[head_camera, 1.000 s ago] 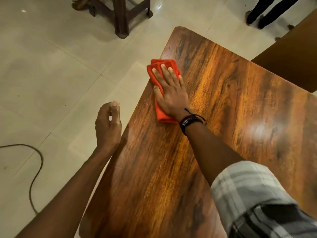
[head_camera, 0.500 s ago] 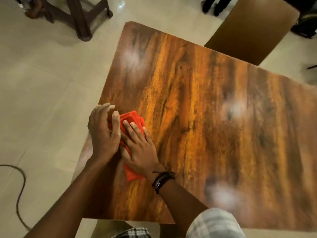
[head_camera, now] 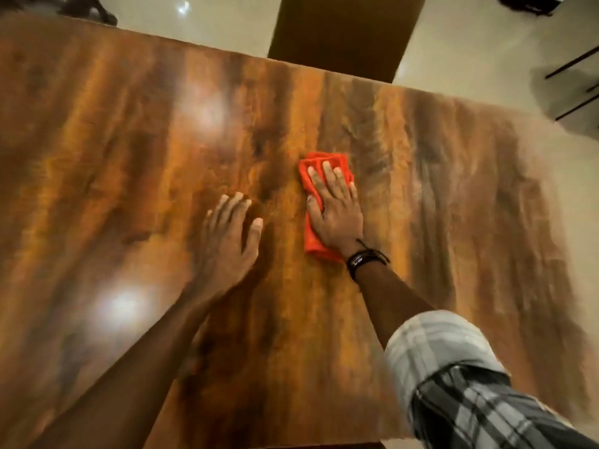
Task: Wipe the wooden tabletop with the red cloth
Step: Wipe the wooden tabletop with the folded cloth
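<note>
Red cloth (head_camera: 311, 244) lies under flat right hand (head_camera: 335, 212).

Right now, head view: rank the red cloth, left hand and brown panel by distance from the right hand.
1. red cloth: pressed flat under the right hand, touching it.
2. left hand: to its left over the tabletop, clear of the cloth.
3. brown panel: past the table's far edge, straight ahead.

Home or eatery, unclear: polished wooden tabletop (head_camera: 129, 189), pale tiled floor (head_camera: 470, 43), more brown furniture (head_camera: 340, 30).
</note>
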Demonstrator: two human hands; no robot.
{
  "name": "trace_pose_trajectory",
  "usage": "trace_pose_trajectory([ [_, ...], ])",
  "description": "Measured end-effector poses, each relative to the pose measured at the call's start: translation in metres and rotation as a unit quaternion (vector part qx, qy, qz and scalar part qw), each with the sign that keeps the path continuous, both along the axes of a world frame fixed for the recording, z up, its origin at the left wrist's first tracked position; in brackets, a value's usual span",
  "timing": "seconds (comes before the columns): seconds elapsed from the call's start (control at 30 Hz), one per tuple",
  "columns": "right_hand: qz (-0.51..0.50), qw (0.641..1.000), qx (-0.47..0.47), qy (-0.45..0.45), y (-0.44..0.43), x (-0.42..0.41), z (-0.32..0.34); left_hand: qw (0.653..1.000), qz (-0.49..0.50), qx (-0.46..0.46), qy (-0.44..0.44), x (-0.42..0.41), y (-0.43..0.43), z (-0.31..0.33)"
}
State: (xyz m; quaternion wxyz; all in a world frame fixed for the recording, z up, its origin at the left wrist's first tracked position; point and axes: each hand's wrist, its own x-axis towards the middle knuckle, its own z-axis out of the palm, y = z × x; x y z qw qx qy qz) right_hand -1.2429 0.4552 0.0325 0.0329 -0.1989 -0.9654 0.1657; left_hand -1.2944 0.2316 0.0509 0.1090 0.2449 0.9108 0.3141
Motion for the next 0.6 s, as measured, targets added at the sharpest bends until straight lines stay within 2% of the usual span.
trace_pose_trajectory([
  [0.17,-0.080,0.997,0.011,0.002,0.177,0.109,-0.007,0.994,-0.089,-0.053,-0.026,0.081,0.118,0.003],
  [0.33,-0.199,0.978,0.027,-0.053,0.302,0.221,0.000,0.987,-0.137,-0.077,-0.021,0.134,0.165,0.009],
  [0.47,-0.284,0.957,0.027,-0.060,0.334,0.256,0.002,0.990,-0.120,-0.077,-0.004,0.146,0.162,0.002],
  [0.6,-0.330,0.942,0.000,-0.066,0.303,0.247,0.005,0.994,-0.094,-0.059,-0.011,0.157,0.151,-0.003],
])
